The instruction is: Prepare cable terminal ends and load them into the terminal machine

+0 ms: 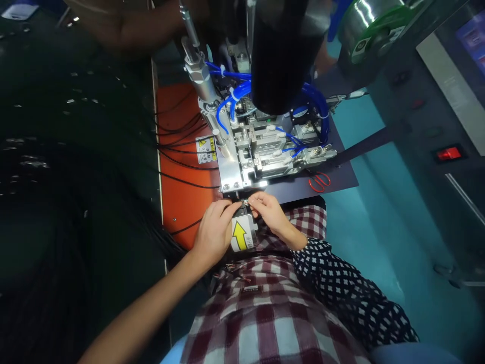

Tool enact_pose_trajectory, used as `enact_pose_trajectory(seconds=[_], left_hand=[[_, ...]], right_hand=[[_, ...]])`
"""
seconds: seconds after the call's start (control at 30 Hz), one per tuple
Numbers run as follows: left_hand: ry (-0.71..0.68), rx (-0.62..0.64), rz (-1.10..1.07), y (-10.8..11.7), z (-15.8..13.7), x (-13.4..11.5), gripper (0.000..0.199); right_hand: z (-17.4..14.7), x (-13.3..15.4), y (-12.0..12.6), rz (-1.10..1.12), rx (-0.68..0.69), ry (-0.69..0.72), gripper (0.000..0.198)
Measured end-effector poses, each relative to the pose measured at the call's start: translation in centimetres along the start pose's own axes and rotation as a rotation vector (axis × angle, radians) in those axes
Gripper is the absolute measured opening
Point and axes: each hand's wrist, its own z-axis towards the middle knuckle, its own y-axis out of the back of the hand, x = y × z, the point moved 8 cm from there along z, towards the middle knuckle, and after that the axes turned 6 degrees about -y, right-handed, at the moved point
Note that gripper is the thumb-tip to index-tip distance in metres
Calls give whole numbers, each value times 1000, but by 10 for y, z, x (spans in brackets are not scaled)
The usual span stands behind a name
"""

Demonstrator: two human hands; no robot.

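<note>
At the front end of the machine (232,169), my two hands meet with their fingertips almost touching. My left hand (215,226) is closed in a pinch, thumb and forefinger together; what it grips is hidden. A black cable (185,227) runs in from the left and disappears beneath this hand. The fingers of my right hand (270,213) pinch a small shiny metal piece (245,202), too small to tell its kind. Just below the fingertips lies a white plate with a yellow arrow (239,235), partly covered by my left hand.
Several black cables (182,151) cross the orange surface (170,197) on the left. Blue air tubes (242,91) arch over the machine, beside a large black cylinder (282,60). Red-handled scissors (319,182) lie to the right. A red switch (448,153) sits on the dark cabinet.
</note>
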Motion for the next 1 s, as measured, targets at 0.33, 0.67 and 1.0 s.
enact_pose_trajectory(seconds=[0.33, 0.67, 1.0], left_hand=[[279, 128, 305, 14, -64, 15, 52], [219, 149, 304, 18, -56, 20, 50], [161, 172, 98, 60, -3, 53, 32]], right_hand=[[1, 1, 1, -10, 20, 15, 31], [-6, -6, 29, 42, -94, 21, 47], [-23, -10, 56, 55, -192, 26, 35]])
